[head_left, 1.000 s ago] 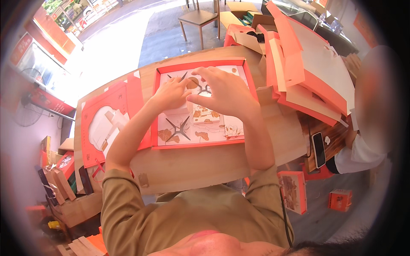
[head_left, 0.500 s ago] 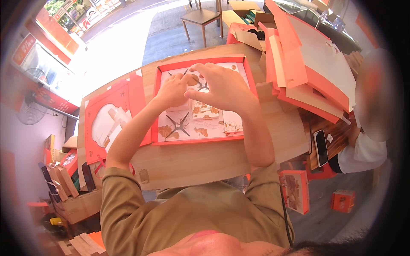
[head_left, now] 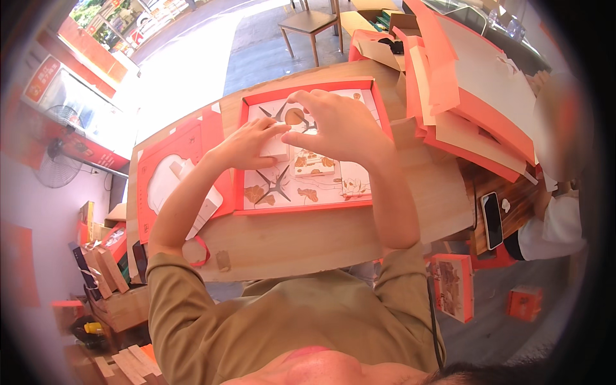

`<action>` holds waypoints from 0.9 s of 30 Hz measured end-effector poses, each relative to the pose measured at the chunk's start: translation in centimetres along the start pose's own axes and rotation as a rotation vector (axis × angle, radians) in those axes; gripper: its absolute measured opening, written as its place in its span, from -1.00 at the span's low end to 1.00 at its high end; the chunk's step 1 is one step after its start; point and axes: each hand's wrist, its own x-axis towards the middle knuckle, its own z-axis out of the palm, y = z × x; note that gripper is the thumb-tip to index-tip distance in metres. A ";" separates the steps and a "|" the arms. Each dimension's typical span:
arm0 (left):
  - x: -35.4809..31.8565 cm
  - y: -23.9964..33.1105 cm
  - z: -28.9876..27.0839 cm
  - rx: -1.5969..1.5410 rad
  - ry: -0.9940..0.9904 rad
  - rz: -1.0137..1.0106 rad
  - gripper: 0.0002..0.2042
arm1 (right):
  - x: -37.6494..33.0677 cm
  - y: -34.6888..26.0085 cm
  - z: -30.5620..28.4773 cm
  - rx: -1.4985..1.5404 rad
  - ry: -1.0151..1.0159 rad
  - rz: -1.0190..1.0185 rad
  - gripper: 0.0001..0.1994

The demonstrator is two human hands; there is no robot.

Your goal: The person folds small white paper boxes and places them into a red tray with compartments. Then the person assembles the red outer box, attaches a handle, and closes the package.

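Note:
A shallow red-rimmed box [head_left: 301, 212] lies on the table in front of me, its white inside printed with brown shapes. Over its left part, my left hand [head_left: 240, 146] has its fingers and thumb around a small white box [head_left: 276, 149]. Beside it, my right hand [head_left: 340, 125] hovers with curved fingers, the thumb well apart and nothing seen between them. Below the right thumb sits a small white box with a brown pattern [head_left: 313, 163]. Dark X-shaped pieces [head_left: 274, 185] lie in the tray, one near the front left, others partly hidden behind my hands.
Left of the tray lies a red panel [head_left: 151, 212] with a white cut-out and loose white pieces. Large red and white cartons [head_left: 475, 96] are stacked at the right. A phone [head_left: 492, 221] lies on a dark wooden surface beside another person's arm [head_left: 548, 231].
My left hand has moved left, away from the right hand, and the white box now shows at its fingers. The right hand keeps its spread pose. The whole view has shifted slightly.

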 end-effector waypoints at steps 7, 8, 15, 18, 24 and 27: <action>-0.7 -0.8 1.5 -0.055 0.043 0.002 -0.21 | -0.3 -0.4 -0.5 0.003 -0.023 0.005 -0.33; -0.7 -0.9 1.5 -0.033 0.046 0.016 -0.20 | -0.3 -0.3 -0.4 0.005 -0.018 0.001 -0.32; -0.5 -1.0 2.2 0.095 0.020 0.013 -0.13 | -0.5 0.1 -0.1 0.003 0.002 -0.033 -0.35; 0.0 -1.9 2.3 0.176 -0.027 0.037 -0.11 | -0.2 0.4 0.0 -0.028 -0.009 -0.048 -0.40; 0.3 0.7 2.8 0.118 -0.098 -0.054 -0.16 | 0.0 -0.1 0.4 -0.043 -0.054 -0.038 -0.42; 0.5 1.4 2.4 0.135 -0.090 -0.086 -0.23 | -0.4 0.0 0.4 -0.041 -0.015 -0.061 -0.44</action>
